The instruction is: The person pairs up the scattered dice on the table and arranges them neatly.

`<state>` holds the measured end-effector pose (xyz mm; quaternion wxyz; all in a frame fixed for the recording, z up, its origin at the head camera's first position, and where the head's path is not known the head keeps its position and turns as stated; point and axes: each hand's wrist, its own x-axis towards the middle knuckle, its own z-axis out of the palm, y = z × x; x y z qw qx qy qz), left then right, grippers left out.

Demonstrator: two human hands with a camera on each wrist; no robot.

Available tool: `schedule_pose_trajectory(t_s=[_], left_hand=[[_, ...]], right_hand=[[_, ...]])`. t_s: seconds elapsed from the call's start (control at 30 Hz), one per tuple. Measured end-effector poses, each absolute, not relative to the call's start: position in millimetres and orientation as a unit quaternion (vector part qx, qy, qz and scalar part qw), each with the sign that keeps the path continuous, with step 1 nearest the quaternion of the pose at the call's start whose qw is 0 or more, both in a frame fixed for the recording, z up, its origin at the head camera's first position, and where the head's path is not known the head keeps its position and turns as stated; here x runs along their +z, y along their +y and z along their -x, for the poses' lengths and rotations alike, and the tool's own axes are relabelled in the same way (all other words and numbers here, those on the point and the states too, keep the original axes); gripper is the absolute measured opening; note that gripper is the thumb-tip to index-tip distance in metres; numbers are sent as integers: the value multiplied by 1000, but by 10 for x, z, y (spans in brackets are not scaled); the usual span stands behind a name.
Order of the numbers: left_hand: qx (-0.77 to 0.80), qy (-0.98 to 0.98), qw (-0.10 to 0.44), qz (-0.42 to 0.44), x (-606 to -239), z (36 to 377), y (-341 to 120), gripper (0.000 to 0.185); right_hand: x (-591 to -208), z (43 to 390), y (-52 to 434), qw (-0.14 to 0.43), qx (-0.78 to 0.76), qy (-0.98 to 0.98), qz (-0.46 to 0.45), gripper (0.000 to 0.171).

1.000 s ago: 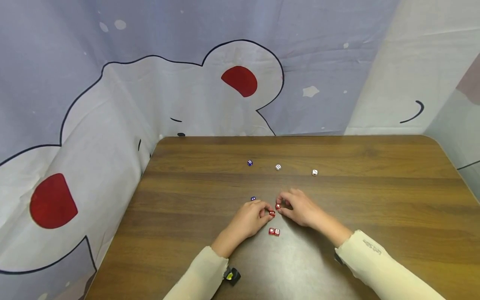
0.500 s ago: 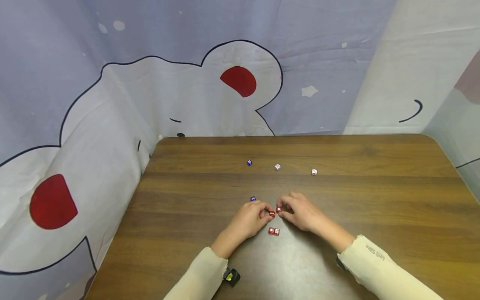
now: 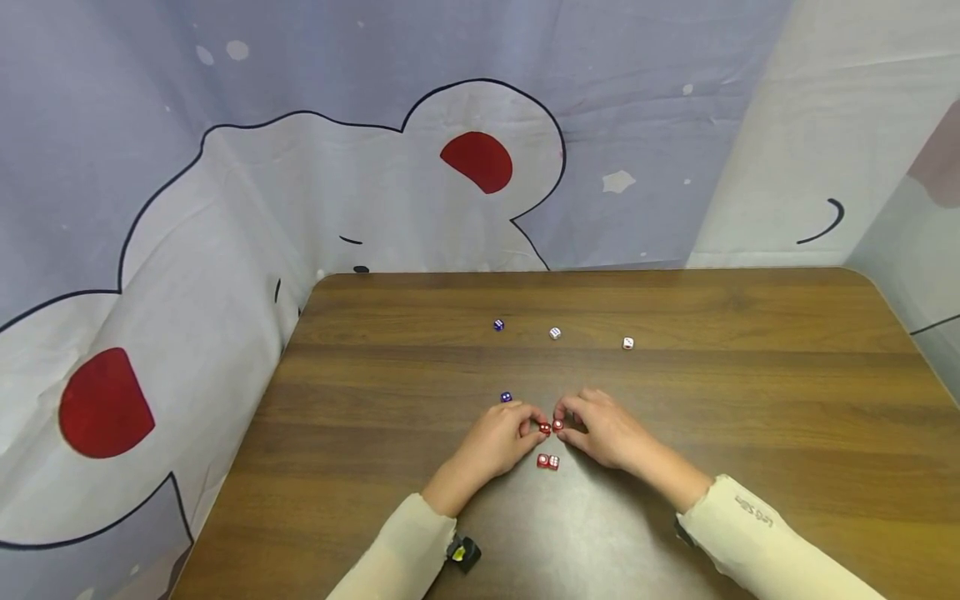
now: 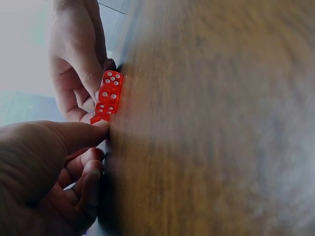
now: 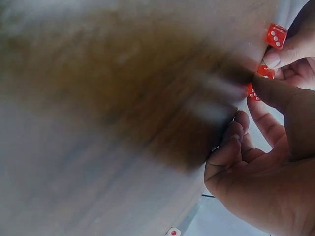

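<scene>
on the brown wooden tabletop (image 3: 750,375), going from the left, a blue die (image 3: 498,325) lies toward the far edge, and a second blue die (image 3: 506,397) sits just beyond the left hand (image 3: 501,437). that hand rests on the wood near the middle of the near half, its thumb and forefinger pinched on a red die (image 3: 544,428). in the left wrist view this die and its neighbour show as a short red row (image 4: 109,96) lying flat on the wood, side faces meeting or nearly so. the right hand (image 3: 603,427) comes in from the right with fingers curled, pinching the second red die (image 3: 557,425) just beside the first. nearer the front edge lies a pair of red dice (image 3: 548,462), touching side by side and held by neither hand. further right, toward the far edge, are a white die (image 3: 555,333) and another white die (image 3: 627,343), well apart from the hands.

to do this step well, the person would likely keep both dice flat on the wood, slide them rather than lift them, square the faces before they meet, and ease the fingertips off lightly so the dice do not turn or scatter the pair close by.

the only writing is a small dark mark on the right sleeve (image 3: 757,533), too small to read. the dice carry white pips only, and the cartoon cloth (image 3: 225,217) behind the far edge shows no words.
</scene>
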<state>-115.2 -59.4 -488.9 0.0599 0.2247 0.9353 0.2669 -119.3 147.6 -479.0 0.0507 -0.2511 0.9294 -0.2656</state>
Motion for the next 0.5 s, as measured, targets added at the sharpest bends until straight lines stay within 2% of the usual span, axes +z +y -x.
schedule_pose_trajectory(t_s=[0.5], left_hand=[[265, 934, 60, -232, -4905, 1173, -583, 13]], right_hand=[[-4762, 1140, 1468, 39, -256, 931, 258, 17]])
